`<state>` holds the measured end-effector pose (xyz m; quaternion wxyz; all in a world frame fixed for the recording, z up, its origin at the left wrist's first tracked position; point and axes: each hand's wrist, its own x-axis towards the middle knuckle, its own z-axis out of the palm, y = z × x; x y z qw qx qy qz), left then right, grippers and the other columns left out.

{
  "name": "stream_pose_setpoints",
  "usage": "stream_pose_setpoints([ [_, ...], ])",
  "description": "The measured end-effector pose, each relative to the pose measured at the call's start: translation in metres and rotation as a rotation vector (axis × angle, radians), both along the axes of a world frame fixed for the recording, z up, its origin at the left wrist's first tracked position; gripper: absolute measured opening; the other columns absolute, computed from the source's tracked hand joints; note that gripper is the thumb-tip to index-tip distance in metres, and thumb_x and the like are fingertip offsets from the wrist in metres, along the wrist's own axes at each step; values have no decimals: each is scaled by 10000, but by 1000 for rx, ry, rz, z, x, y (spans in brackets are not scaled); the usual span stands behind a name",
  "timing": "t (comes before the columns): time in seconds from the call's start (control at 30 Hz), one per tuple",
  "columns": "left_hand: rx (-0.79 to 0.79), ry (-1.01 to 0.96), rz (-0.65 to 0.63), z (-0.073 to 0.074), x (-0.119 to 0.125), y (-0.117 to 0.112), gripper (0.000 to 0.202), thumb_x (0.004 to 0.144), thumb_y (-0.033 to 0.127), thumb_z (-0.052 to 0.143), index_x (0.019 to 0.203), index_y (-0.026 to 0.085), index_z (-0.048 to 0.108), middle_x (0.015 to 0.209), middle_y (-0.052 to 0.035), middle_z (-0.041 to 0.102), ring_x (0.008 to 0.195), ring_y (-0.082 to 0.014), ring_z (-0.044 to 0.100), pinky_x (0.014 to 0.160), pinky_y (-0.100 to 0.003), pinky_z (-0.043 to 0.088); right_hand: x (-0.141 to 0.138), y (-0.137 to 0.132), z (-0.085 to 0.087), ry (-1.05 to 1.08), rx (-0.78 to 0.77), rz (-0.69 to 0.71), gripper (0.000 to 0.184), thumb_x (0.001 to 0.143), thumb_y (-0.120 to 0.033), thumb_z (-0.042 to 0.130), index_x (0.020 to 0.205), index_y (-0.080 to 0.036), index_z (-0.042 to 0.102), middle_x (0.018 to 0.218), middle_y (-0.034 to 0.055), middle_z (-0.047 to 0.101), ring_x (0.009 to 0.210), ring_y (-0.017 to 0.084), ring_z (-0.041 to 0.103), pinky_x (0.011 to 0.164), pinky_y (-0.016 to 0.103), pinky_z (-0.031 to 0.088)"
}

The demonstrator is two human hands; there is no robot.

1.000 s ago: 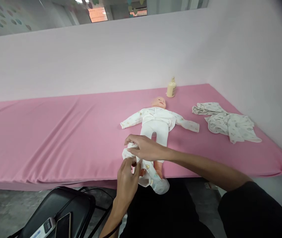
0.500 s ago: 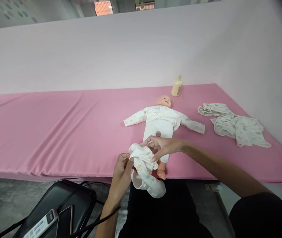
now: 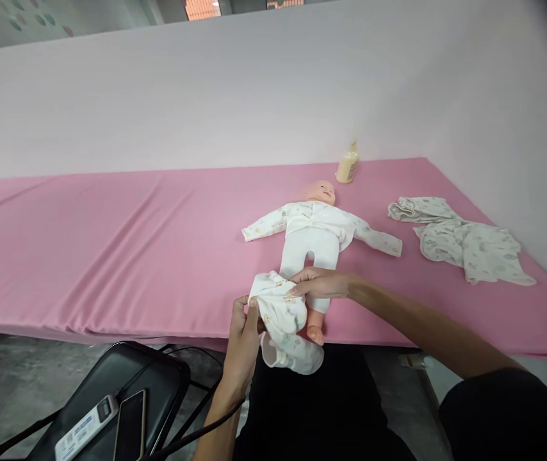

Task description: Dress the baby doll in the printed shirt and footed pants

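Observation:
My left hand point(image 3: 244, 330) pinches the left edge of a pair of white printed baby pants point(image 3: 280, 307), thumb on top. On the upper right edge of the fabric, my right hand point(image 3: 319, 283) closes its fingertips. Part of the pants hangs over the table's front edge, with an open cuff showing. Behind them a baby doll point(image 3: 310, 240) lies on its back, head away from me, arms spread in a printed white top and white leggings. One bare foot sticks out beside the pants; the doll's other foot is hidden by the fabric and my hands.
The pink-covered table point(image 3: 168, 256) runs along a white wall. A pump bottle point(image 3: 348, 165) stands beyond the doll's head. Printed baby clothes point(image 3: 475, 246) lie at right. Below left, a black chair point(image 3: 158, 378) holds a power strip point(image 3: 86, 428) and a phone point(image 3: 130, 426).
The bunched pants are now spread flatter between my hands. My right hand's fingers have closed further on the fabric's edge. The view has shifted slightly.

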<state>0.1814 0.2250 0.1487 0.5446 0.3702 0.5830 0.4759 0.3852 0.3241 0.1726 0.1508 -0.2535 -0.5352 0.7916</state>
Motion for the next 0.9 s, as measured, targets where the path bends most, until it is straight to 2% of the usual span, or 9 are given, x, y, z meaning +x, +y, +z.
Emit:
stream_pose_setpoints([
  [0.1,37,118,10,3,2,2,461,874,618,509,1069,201,489,666,49,533,574,-92,497,531,-185,418,-5,-2,-8,83,-213,-118,241,751,-316,766,820,-101,682,796,42,676,829,150,632,866,277,463],
  [0.23,-29,122,-98,11,2,3,522,845,595,569,1164,195,465,708,22,587,551,-108,527,488,-198,418,-8,-3,-11,126,-346,-195,252,865,-357,644,930,-116,683,900,73,710,937,180,659,918,271,480],
  [0.37,-18,66,-234,22,-6,4,615,813,499,661,1286,217,389,942,-53,649,758,-173,636,614,-254,501,-8,0,-14,204,-476,-154,273,902,-317,536,1039,-112,652,987,86,715,1030,200,658,933,277,486],
  [0.5,32,145,-406,34,-22,7,590,824,440,656,1325,238,419,1011,-59,605,868,-175,601,695,-257,493,-4,5,-20,189,-564,-141,310,874,-279,492,1106,-123,625,1025,79,717,1014,216,673,947,327,491],
  [0.6,63,190,-472,40,-30,7,508,859,421,612,1317,259,462,989,-30,540,840,-136,551,698,-223,460,-1,4,-22,151,-576,-142,298,842,-246,510,1083,-118,629,1012,87,715,993,216,674,906,305,502],
  [0.7,53,201,-461,42,-32,6,474,855,413,621,1290,268,500,957,-12,501,784,-108,512,696,-210,444,4,-1,-22,124,-512,-143,258,792,-170,530,1010,-90,641,946,99,710,928,206,675,795,262,513],
  [0.9,-63,81,-442,30,-26,-3,497,838,471,634,1256,232,507,876,-8,533,708,-112,532,630,-220,436,23,-14,-24,15,-343,-254,233,698,-74,506,858,-125,669,796,81,704,684,146,651,570,200,481],
])
